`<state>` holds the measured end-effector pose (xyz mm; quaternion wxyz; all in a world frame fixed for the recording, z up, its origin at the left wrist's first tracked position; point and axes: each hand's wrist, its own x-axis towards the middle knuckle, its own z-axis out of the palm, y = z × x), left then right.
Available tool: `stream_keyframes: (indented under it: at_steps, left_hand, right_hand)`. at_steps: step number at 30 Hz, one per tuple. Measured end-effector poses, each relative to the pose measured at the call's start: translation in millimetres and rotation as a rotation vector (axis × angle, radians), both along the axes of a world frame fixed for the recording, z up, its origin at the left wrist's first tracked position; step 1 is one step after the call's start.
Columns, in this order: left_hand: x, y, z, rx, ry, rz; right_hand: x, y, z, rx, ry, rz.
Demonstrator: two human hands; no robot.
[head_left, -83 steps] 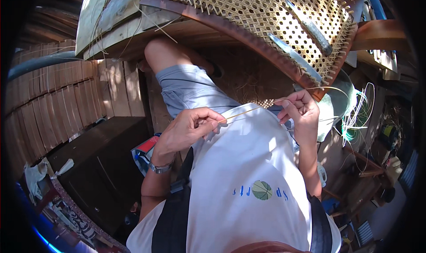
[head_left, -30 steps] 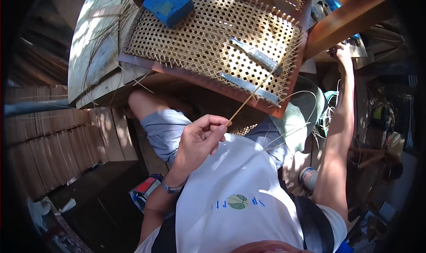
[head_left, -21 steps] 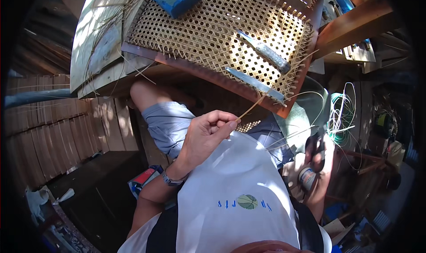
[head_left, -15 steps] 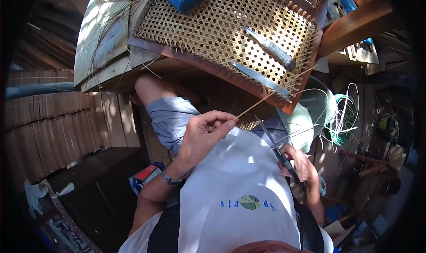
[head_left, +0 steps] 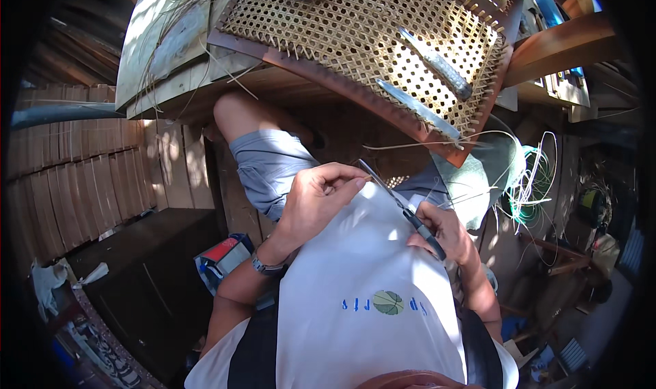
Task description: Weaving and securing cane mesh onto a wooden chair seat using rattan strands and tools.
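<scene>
Head view: woven cane seat (head_left: 342,34) ahead
Left fingers (head_left: 338,171): pinching cane strand (head_left: 369,178)
Right fingers (head_left: 430,213): grasping dark-handled cutting tool (head_left: 422,229), blade (head_left: 384,185) near strand

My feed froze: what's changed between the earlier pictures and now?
The right hand let go of the cane strip and took scissors, moving them left toward the left hand. Unchanged: left hand pinching the strip, grey-handled tool on the woven panel.

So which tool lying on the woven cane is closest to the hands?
The flat blue-grey blade by the wooden rim; the thick-handled tool lies farther in.
</scene>
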<state>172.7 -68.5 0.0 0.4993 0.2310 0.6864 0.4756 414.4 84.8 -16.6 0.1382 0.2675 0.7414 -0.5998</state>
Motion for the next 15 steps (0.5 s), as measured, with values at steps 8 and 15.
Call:
stream_keyframes:
  at_steps: [8,15]
  left_hand:
    - [-62,-16,-3,0.255,0.574,0.033]
    - [-169,-71,42,0.183,0.557,0.740]
  right_hand:
    - [24,70,40,0.361,0.554,-1.396]
    - [61,320,-36,0.792,-0.051,-0.969]
